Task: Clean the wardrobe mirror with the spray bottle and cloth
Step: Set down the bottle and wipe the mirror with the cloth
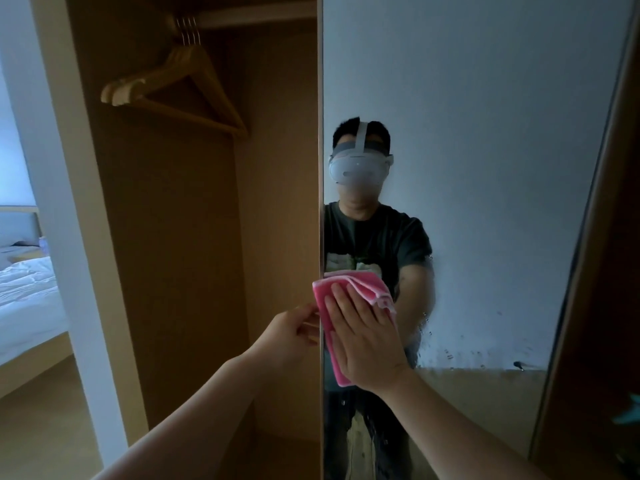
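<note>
Right hand (363,337) spreads flat on the pink cloth (349,289) against the mirror (485,150); left hand (294,332) grips the door edge (320,220) at 9 o'clock. Droplets (449,355) at 3 o'clock could streak if missed.

You stand in a bedroom, domestic or hotel; which one cannot be told. Evidence: an open wooden wardrobe (173,237) with wooden hangers (119,92) on a rail (259,17), and its mirrored door (485,133) directly before you. To your left stands a bed (24,299) with white linen and a headboard (17,225). The floor (34,427) is light wood.
</note>
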`<state>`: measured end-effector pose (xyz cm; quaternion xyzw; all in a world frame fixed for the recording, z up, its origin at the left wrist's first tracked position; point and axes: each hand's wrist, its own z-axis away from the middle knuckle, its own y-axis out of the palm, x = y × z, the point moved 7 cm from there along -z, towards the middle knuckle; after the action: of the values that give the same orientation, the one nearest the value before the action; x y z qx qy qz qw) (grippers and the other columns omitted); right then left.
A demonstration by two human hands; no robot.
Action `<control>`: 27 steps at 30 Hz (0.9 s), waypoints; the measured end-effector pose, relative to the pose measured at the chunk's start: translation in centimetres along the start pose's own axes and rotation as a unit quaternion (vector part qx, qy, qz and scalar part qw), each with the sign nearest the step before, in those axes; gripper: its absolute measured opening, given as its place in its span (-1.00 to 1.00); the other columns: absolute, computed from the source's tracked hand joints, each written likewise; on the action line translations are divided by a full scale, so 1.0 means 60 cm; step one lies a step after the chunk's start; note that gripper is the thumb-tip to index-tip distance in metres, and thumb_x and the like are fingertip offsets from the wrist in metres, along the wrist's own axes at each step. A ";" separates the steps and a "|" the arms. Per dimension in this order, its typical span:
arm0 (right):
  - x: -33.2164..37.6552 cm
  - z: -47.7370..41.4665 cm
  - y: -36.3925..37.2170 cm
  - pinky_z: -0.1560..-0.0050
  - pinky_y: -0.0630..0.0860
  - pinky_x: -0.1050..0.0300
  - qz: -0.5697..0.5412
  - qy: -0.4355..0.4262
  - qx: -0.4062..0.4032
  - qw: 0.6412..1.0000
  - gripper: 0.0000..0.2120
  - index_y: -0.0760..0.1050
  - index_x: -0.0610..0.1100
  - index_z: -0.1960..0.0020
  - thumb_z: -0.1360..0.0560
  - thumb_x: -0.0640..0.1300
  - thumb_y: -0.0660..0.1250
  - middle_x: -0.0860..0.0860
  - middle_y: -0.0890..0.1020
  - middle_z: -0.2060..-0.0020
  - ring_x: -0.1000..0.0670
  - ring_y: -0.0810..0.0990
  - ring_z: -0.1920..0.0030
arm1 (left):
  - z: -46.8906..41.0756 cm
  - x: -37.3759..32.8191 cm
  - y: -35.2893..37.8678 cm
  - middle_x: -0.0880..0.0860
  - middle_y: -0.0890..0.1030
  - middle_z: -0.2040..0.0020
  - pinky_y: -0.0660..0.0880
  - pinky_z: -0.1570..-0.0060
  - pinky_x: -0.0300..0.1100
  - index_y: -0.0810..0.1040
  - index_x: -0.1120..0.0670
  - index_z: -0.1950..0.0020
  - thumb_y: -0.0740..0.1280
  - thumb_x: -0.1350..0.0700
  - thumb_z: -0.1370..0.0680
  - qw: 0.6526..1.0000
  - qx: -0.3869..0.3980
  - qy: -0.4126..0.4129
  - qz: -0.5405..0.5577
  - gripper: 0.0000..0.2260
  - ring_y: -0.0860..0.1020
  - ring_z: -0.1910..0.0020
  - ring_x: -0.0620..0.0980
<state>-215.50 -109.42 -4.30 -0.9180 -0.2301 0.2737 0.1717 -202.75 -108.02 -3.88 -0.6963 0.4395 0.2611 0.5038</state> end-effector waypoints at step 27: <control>-0.164 -0.145 -0.124 -0.54 -0.12 -0.14 0.073 0.018 -0.077 0.994 -0.45 0.09 -0.19 -0.56 -0.64 0.04 0.00 -0.17 0.14 -0.54 -0.18 0.02 -0.56 | -0.003 -0.029 -0.006 -0.33 0.63 0.21 0.53 0.29 -0.39 0.50 -0.23 0.13 0.23 0.27 -0.57 0.996 -0.061 0.006 -0.068 -0.64 0.62 0.22 -0.26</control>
<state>-220.18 -109.95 10.04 -0.9477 -0.1793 0.2501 0.0841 -203.26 -107.54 -2.25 -0.7555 0.3778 0.2480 0.4744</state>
